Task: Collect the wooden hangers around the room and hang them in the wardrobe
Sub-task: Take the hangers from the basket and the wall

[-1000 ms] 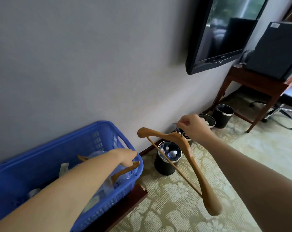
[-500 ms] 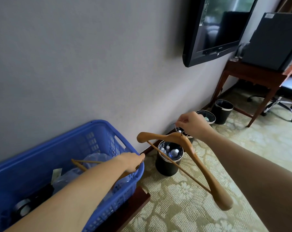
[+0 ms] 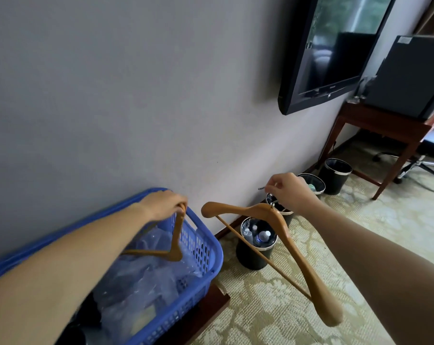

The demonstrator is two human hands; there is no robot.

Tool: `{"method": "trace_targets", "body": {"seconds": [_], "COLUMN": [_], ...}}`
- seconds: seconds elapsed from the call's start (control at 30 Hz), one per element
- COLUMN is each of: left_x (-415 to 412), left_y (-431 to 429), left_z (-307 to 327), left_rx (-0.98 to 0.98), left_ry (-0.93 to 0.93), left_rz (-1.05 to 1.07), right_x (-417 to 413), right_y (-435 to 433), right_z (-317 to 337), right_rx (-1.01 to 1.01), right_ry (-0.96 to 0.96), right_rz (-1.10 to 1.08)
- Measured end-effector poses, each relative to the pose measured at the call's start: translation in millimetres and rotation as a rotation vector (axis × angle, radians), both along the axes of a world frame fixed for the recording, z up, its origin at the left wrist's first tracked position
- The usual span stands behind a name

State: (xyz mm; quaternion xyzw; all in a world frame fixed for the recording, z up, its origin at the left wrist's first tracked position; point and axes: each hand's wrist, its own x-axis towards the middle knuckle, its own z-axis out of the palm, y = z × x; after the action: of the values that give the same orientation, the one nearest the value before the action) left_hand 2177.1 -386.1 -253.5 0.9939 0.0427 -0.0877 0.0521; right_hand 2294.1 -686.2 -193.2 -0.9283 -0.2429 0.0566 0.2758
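Note:
My right hand (image 3: 288, 192) pinches the metal hook of a broad wooden hanger (image 3: 280, 235), which hangs tilted in the air over the carpet, its long arm pointing down to the right. My left hand (image 3: 164, 204) grips the top of a second, thinner wooden hanger (image 3: 174, 241) and holds it raised above the blue laundry basket (image 3: 206, 245). That hanger's lower bar runs behind my left forearm. The two hangers are apart. No wardrobe is in view.
The basket holds crumpled clear plastic and stands on a low wooden base by the grey wall. Three black bins (image 3: 257, 255) line the skirting. A wall TV (image 3: 330, 48), a wooden side table (image 3: 380, 123) with a black box, and an office chair (image 3: 425, 168) are right.
My left hand has lifted the thinner hanger up out of the basket. My right hand still holds the broad hanger at about the same height.

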Motion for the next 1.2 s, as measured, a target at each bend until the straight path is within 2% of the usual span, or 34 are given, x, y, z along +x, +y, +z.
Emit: {"method": "trace_targets", "body": {"seconds": [0.1, 0.2, 0.27, 0.33, 0.53, 0.73, 0.9, 1.0, 1.1, 1.2], "left_x": [-10, -24, -35, -45, -62, -41, -16, -8, -13, -34], "left_y": [32, 54, 65, 74, 77, 44, 8, -18, -57, -110], "left_z": [49, 101, 131, 151, 178, 192, 194, 203, 229, 255], "left_rx": [-0.137, -0.363, -0.543, -0.806, -1.439, -1.802, -1.972, -2.0, -1.92, -1.77], "left_ry": [-0.178, -0.306, -0.398, -0.491, -0.653, -0.731, -0.753, -0.843, -0.967, -1.177], "left_rz": [0.057, 0.107, 0.183, 0.295, 0.476, 0.423, 0.335, 0.276, 0.141, 0.016], "right_x": [-3, -4, -2, 0, 0, -4, -2, -3, -6, -10], "right_y": [2, 4, 3, -1, -21, -44, -66, -80, -91, -100], "right_z": [21, 48, 68, 88, 144, 188, 216, 229, 236, 241], "right_rx": [0.019, 0.033, 0.039, 0.047, 0.222, 0.419, 0.56, 0.569, 0.593, 0.646], "right_ry": [-0.008, -0.022, -0.043, -0.074, -0.133, -0.075, -0.066, -0.086, -0.055, 0.006], "right_rz": [-0.032, -0.051, -0.073, -0.103, -0.183, -0.31, -0.41, -0.501, -0.584, -0.643]}}
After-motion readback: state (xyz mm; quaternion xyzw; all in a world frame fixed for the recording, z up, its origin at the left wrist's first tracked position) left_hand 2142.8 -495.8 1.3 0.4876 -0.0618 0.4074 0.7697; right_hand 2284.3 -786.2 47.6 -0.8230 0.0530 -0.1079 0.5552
